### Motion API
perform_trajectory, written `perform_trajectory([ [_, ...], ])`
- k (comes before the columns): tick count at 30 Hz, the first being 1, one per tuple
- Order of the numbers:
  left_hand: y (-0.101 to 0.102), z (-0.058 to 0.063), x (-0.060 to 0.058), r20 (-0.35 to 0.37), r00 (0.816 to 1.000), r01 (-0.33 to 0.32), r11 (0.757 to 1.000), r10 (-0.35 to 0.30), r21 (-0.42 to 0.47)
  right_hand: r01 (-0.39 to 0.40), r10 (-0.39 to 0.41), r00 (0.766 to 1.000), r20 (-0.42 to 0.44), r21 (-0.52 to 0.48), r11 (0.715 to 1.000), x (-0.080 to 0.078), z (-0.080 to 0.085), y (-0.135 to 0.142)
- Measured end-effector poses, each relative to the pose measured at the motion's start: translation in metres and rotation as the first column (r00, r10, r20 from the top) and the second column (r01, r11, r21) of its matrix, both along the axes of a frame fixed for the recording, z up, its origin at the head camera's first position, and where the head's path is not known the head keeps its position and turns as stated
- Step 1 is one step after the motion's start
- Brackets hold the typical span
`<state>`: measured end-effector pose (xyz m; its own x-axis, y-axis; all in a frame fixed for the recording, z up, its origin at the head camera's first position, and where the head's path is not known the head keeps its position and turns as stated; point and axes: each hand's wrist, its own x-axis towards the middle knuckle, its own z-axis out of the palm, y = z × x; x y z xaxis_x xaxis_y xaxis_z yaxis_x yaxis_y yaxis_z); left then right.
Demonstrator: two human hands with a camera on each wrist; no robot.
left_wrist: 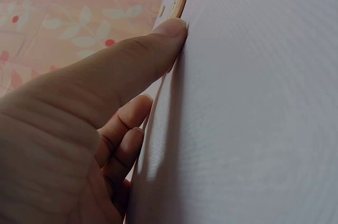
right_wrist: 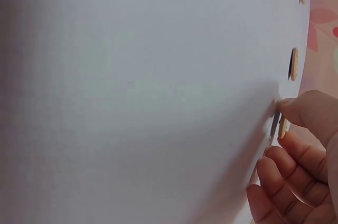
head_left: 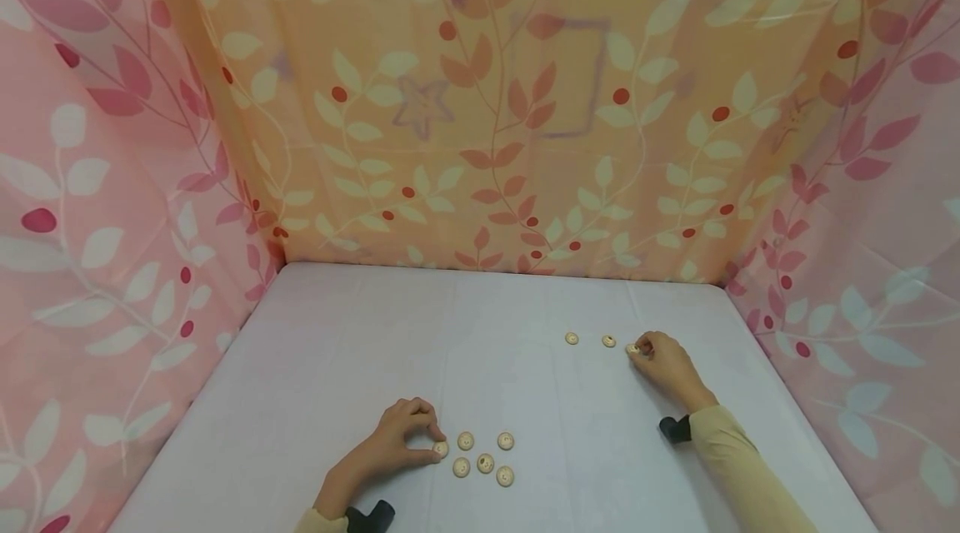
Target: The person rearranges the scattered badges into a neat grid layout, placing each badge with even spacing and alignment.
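My left hand (head_left: 397, 439) pinches a round wooden button (head_left: 441, 449) between thumb and finger, low over the white tabletop. Several more wooden buttons lie just to its right, among them one with a dark spot (head_left: 485, 463). In the left wrist view, a button (left_wrist: 180, 3) shows just past the thumb tip. Farther off at the right, my right hand (head_left: 667, 366) holds another wooden button (right_wrist: 283, 128) by its edge, at or close to the cloth. Two buttons, the nearer (head_left: 608, 341) and the farther (head_left: 572, 338), lie in a rough row to its left.
A white cloth covers the table (head_left: 337, 333). Orange leaf-patterned fabric (head_left: 480, 100) hangs behind it, and pink patterned fabric (head_left: 112, 266) stands along both sides. Each wrist carries a dark camera mount, such as the right one (head_left: 675, 430).
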<state>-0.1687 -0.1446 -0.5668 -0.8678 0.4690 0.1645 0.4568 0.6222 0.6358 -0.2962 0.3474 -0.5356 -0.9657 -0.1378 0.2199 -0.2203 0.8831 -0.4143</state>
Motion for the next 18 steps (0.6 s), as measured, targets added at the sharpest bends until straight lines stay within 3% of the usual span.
perform_trajectory([
  [18, 0.0, -0.001, 0.0, 0.004, 1.0, -0.001, 1.0, 0.001, 0.005, 0.052, -0.053, 0.998, -0.017, -0.014, 0.999, -0.012, -0.003, 0.012],
])
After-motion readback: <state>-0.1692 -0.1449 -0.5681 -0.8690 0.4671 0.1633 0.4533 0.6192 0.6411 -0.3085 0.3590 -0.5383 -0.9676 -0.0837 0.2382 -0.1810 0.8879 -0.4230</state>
